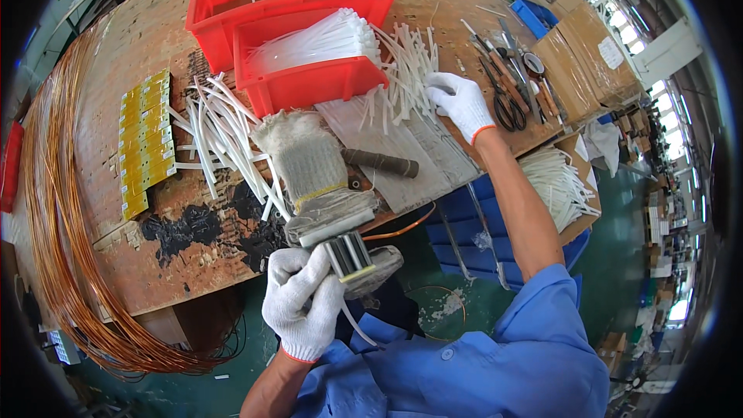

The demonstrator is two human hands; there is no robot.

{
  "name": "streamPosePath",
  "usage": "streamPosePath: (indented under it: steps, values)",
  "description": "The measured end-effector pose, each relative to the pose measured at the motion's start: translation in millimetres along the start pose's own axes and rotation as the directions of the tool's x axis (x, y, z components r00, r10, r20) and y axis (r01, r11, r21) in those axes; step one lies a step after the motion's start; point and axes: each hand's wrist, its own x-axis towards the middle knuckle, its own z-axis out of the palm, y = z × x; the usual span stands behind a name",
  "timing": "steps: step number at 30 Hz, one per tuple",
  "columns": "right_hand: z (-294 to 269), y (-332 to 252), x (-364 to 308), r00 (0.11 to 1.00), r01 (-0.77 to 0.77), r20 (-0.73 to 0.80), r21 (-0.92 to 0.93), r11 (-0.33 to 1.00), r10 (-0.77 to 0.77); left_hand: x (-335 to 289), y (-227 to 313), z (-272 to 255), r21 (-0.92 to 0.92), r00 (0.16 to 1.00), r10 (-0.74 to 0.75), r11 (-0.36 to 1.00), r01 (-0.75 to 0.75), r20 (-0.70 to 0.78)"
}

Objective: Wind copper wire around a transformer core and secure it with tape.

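By the near edge of the counter [209,263], holds a dark ribbed part [348,255] in the grip of the left hand [302,306], beside the cloth-wrapped bundle [309,159], perhaps for steadiness, and reaches with the right hand [462,106] to loose white strips [406,62], but cannot tell if gripping any.
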Motion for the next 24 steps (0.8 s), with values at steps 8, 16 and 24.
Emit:
streamPosePath:
  steps: [8,16,24]
  values:
    - [17.9,1.0,3.6,0.984,0.102,-0.08,-0.461,0.881,-0.156,0.3,-2.8,1.6,-0.013,1.0,0.009,1.0,-0.009,-0.005]
    - [-37.4,-81.1,-78.1,0.871,0.326,-0.381,-0.022,0.945,-0.31,-2.7,-3.4,3.5,-0.02,0.998,0.048,0.999,-0.049,-0.05]
    - [-112.0,-232.5,-203.4,0.775,0.599,0.077,0.223,0.769,-0.627,-7.7,-2.5,4.7,-0.062,0.999,-0.015,0.998,0.012,-0.044]
